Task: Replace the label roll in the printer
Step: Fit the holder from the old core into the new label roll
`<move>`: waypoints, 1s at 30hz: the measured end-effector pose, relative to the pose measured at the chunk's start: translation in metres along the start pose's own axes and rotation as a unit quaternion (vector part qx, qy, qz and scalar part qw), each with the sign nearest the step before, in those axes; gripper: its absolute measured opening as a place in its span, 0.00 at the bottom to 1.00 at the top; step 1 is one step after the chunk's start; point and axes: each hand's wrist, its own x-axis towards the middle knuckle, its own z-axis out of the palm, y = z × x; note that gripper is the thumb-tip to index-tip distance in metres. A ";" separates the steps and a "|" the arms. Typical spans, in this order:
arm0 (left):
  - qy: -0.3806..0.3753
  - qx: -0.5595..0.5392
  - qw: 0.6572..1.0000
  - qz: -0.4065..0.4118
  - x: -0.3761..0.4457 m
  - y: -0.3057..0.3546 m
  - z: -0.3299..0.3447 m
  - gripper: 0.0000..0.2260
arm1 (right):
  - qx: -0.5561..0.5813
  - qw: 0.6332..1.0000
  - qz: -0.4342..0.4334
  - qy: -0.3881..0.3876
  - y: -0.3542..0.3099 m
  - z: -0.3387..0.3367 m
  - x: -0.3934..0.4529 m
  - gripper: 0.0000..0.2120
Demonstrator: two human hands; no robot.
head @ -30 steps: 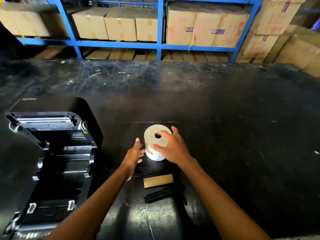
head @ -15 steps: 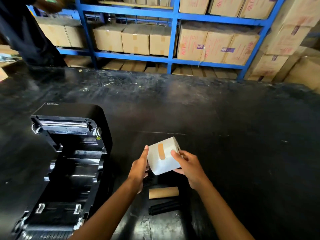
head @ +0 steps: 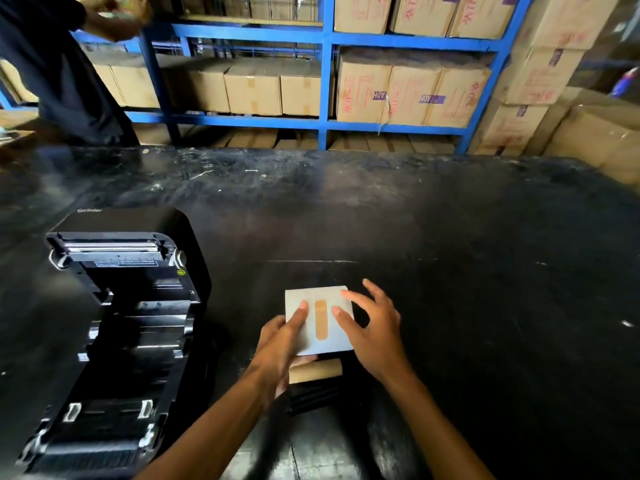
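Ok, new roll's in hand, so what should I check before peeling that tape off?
1. Roll held steady: ok, left hand grips its left side and underside.
2. Tape reachable: ok, it faces up between the two thumbs.
3. Right hand free to peel: ok, its fingers are spread and only lightly on the roll.
4. Printer ready: ok, the lid is open and the bay looks empty.
5. Old core out of the way: ok, it lies on the table under the hands.
6. Black spindle intact: cannot tell, too dark.
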 end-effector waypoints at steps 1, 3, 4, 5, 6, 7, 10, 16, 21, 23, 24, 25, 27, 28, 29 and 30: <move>-0.001 0.006 1.000 0.017 -0.003 0.003 0.003 0.22 | -0.019 0.999 -0.030 0.000 -0.004 0.002 -0.001 0.19; 0.002 0.023 0.998 0.053 -0.013 0.009 0.011 0.18 | -0.049 0.997 -0.060 0.013 -0.008 0.006 -0.005 0.16; 0.005 0.029 0.997 0.069 -0.015 0.009 0.013 0.16 | -0.060 0.995 -0.073 0.034 -0.007 0.008 -0.007 0.14; 0.008 0.033 0.996 0.080 -0.016 0.008 0.013 0.16 | -0.063 0.991 -0.092 0.068 -0.007 0.010 -0.008 0.12; 0.010 0.036 0.995 0.088 -0.018 0.008 0.014 0.17 | -0.058 0.987 -0.110 0.102 -0.007 0.011 -0.009 0.10; 0.014 0.040 0.995 0.092 -0.019 0.008 0.013 0.20 | -0.052 0.983 -0.122 0.129 -0.008 0.012 -0.009 0.08; 0.024 0.050 0.994 0.099 -0.019 0.005 0.007 0.28 | -0.032 0.986 -0.120 0.116 -0.012 0.014 -0.009 0.05; 0.049 0.074 0.989 0.114 -0.023 0.003 0.002 0.25 | -0.028 0.992 -0.123 0.017 -0.007 0.015 -0.010 0.08; 0.071 0.024 0.996 0.046 -0.032 -0.005 0.011 0.22 | 0.099 0.985 -0.084 0.114 0.014 -0.009 -0.053 0.09; 0.088 0.017 0.995 0.053 -0.027 0.006 0.007 0.22 | 0.089 0.990 -0.016 0.107 0.030 -0.020 -0.049 0.04; 0.091 0.015 0.994 0.056 -0.024 0.012 0.004 0.20 | 0.047 0.995 0.029 0.077 0.044 -0.023 -0.044 0.03; 0.095 0.009 0.994 0.057 -0.022 0.017 0.001 0.19 | 0.001 0.996 0.079 0.030 0.060 -0.024 -0.040 0.04; 0.096 -0.006 0.994 0.051 -0.022 0.025 -0.002 0.20 | -0.080 0.984 0.146 -0.059 0.088 -0.020 -0.037 0.04; 0.092 -0.014 0.995 0.047 -0.023 0.027 -0.003 0.21 | -0.110 0.978 0.155 -0.088 0.099 -0.017 -0.038 0.04; 0.085 -0.022 0.995 0.044 -0.024 0.028 -0.004 0.22 | -0.129 0.974 0.155 -0.108 0.107 -0.013 -0.039 0.03; 0.078 -0.028 0.996 0.039 -0.026 0.028 -0.006 0.24 | -0.139 0.972 0.148 -0.120 0.112 -0.008 -0.042 0.03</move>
